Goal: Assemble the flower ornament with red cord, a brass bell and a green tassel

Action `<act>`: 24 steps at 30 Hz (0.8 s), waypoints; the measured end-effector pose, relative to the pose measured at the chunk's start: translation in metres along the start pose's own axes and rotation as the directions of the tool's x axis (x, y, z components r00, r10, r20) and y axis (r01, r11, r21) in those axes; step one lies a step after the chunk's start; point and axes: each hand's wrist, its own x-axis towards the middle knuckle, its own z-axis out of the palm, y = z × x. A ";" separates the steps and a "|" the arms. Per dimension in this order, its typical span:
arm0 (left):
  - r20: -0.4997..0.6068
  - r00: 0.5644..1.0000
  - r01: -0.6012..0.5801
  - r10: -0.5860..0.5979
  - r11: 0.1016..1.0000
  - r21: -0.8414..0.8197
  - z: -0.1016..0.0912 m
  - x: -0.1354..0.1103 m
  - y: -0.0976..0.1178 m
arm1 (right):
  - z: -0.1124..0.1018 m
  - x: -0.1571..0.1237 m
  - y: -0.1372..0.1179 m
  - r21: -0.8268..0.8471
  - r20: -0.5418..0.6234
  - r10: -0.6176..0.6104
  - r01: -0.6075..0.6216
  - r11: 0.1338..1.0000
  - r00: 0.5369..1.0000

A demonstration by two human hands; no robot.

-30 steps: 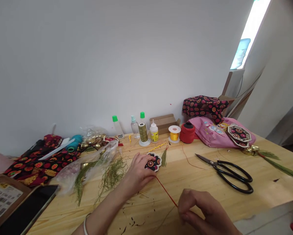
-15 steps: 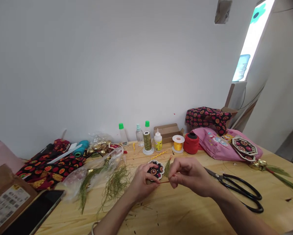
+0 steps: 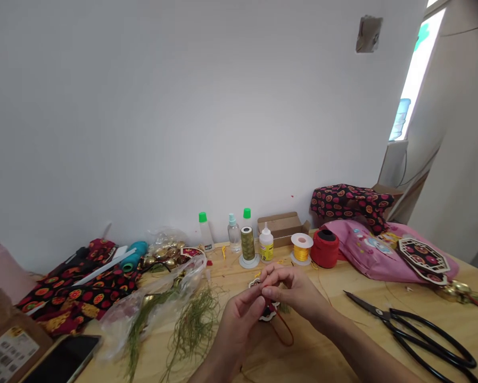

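My left hand [image 3: 239, 319] and my right hand [image 3: 293, 292] meet above the wooden table [image 3: 343, 340], fingers pinched together. Between them they hold a small ornament [image 3: 268, 311] covered in black patterned fabric with a white edge, mostly hidden by the fingers. A thin red cord [image 3: 283, 327] loops down from the ornament below my right hand. Both hands are closed on the ornament and cord.
Black scissors [image 3: 418, 327] lie at the right. Thread spools [image 3: 324, 248], glue bottles [image 3: 266, 243] and a small cardboard box [image 3: 281, 226] stand along the wall. Green tassel strands [image 3: 191, 324], a plastic bag [image 3: 159, 298], patterned fabric [image 3: 71, 287] and a phone [image 3: 63, 361] lie at the left. Pink cloth [image 3: 367, 255] lies at the right.
My right hand came up from the near table edge with the red cord to join my left hand. Both lifted the ornament off the table, and the view tilted upward.
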 end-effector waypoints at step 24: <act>-0.089 0.954 0.283 -0.287 0.958 -0.050 0.003 -0.005 0.000 | 0.006 -0.011 0.019 0.339 -0.043 0.250 -0.222 0.914 0.967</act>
